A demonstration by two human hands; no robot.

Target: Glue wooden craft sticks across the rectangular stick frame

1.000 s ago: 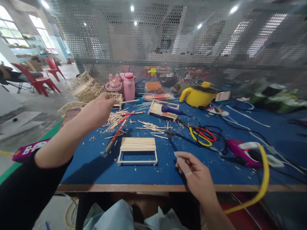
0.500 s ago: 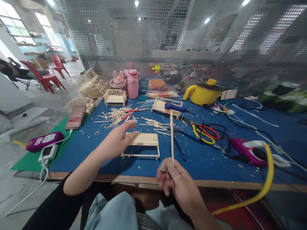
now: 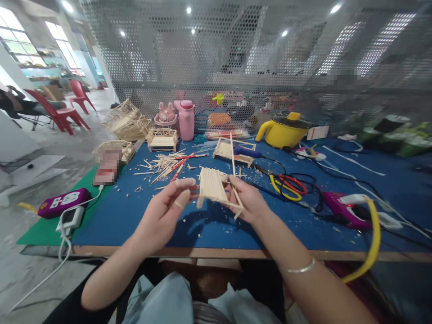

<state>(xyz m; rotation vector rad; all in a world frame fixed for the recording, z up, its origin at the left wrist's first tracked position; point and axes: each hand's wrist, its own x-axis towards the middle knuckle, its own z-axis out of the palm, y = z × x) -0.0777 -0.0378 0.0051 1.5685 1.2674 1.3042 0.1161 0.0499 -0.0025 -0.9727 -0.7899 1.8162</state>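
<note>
A small slatted wooden frame (image 3: 212,185) is lifted above the blue mat, tilted, between my two hands. My right hand (image 3: 248,198) grips its right side and also holds a long thin stick (image 3: 232,155) that points up and away. At the frame's left edge is my left hand (image 3: 168,209), its thumb and fingers apart; its fingertips are partly hidden near the frame, and contact is hard to make out. Behind the frame lies a loose pile of sticks (image 3: 168,165), some with red parts.
A blue glue gun (image 3: 248,152) rests on another wooden piece. Scissors (image 3: 286,189), black cables, a yellow pot (image 3: 283,132), a purple device (image 3: 349,210), a pink flask (image 3: 186,120) and a phone (image 3: 108,166) stand or lie around. Finished-looking wooden frames (image 3: 126,121) are stacked back left.
The slatted frame has come up off the mat into my right hand, which moved up and kept the long stick. My left hand has shifted slightly down and stays beside the frame.
</note>
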